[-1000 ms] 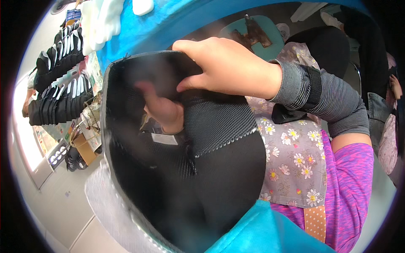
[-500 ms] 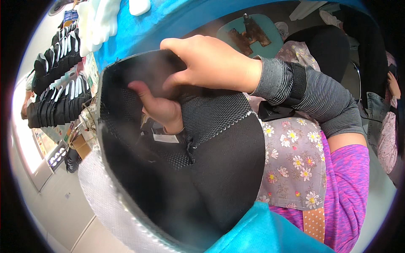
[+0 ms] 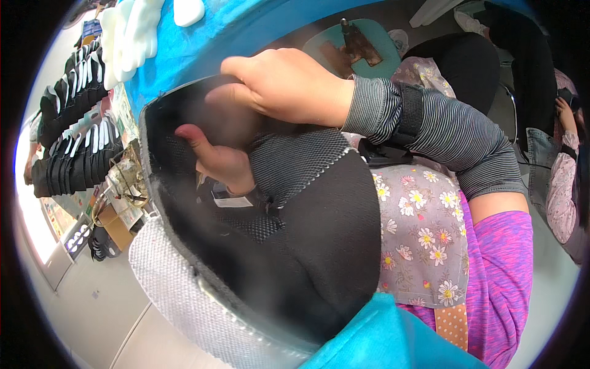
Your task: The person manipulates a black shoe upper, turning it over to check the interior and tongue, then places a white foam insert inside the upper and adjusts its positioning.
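A large hollow black fabric piece [image 3: 332,227] with mesh panels and zigzag stitching fills the middle of the view. A white mesh panel [image 3: 166,270] is stitched along its lower left edge, and a small white label [image 3: 233,201] shows inside. From the right, my right hand [image 3: 279,86] reaches over the far rim, its fingers closed on the fabric there. My left hand [image 3: 221,161] comes up through the piece with the thumb raised. Most of its fingers are hidden in the dark fabric, which it appears to grip. A hazy blur covers the fabric near both thumbs.
White foam pieces [image 3: 129,46] lie on the blue table cover [image 3: 233,31]. Rows of black items with white strips [image 3: 77,147] hang at the left above a cardboard box [image 3: 115,224]. A teal stool [image 3: 384,43] holds tools. Another person [image 3: 562,160] sits at the right.
My right hand has slid slightly left along the rim, its thumb drawn in closer to the other fingers. The fabric piece has tilted a little, and more of the white mesh panel shows.
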Action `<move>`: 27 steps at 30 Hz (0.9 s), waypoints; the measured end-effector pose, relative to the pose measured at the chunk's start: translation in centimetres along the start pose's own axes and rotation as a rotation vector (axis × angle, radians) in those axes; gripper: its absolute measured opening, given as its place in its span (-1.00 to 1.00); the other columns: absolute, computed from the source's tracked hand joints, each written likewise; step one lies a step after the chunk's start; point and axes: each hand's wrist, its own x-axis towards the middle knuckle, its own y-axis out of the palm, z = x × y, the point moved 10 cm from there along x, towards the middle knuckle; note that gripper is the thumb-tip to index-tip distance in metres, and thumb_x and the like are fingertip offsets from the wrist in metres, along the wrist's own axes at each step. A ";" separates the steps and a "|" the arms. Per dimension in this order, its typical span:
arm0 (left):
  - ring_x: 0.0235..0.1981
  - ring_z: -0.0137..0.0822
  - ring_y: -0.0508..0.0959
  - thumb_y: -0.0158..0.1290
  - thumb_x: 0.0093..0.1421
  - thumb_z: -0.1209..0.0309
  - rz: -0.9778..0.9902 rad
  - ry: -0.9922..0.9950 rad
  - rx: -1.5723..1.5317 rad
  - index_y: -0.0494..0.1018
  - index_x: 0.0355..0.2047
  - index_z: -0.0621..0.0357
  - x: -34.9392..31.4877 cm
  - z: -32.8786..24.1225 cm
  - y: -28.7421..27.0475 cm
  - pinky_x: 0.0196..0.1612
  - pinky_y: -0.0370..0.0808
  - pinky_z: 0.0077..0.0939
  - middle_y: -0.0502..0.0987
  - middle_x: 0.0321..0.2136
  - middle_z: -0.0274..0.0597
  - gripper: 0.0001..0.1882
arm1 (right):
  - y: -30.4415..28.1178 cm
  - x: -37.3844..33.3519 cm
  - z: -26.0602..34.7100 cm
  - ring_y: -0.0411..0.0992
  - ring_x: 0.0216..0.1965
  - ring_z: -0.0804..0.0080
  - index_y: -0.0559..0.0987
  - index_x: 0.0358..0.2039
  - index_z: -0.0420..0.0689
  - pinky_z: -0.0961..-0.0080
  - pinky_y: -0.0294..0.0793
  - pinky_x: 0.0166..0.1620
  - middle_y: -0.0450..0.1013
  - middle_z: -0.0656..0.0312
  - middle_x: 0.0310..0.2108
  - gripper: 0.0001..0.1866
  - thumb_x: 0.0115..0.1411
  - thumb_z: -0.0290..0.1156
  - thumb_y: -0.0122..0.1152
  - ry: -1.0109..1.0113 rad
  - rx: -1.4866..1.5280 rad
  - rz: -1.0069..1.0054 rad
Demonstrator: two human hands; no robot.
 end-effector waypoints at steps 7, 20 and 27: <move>0.00 -0.17 0.55 -0.25 0.43 -0.15 -0.123 0.123 -0.042 0.38 0.17 0.23 1.2 -0.7 -3.8 0.03 0.50 -0.31 0.50 0.06 -0.01 -0.32 | 2.9 -1.1 -1.0 0.55 -0.31 -0.04 0.66 -0.22 -0.20 0.20 0.50 -0.19 0.59 -0.08 -0.33 -0.62 0.13 -0.14 0.35 0.098 0.090 0.377; -0.18 -0.24 0.54 0.13 0.24 0.27 0.657 -0.245 0.065 0.46 -0.11 0.18 1.6 -1.9 4.4 -0.14 0.46 -0.43 0.56 -0.23 -0.21 -0.70 | -5.9 6.3 4.9 0.54 -0.23 0.04 0.51 -0.07 -0.17 0.34 0.50 -0.16 0.54 0.01 -0.26 -0.60 0.10 -0.35 0.38 -0.451 0.213 0.107; -0.43 -0.06 0.58 0.26 0.09 0.32 0.493 0.479 0.306 0.54 -0.35 0.13 -0.9 -6.0 7.9 -0.35 0.49 -0.32 0.57 -0.49 -0.13 -0.80 | -6.2 3.6 1.3 0.50 -0.39 0.54 0.58 -0.34 -0.19 0.59 0.47 -0.33 0.53 0.25 -0.38 -0.81 0.18 -0.33 0.31 -0.187 0.683 0.245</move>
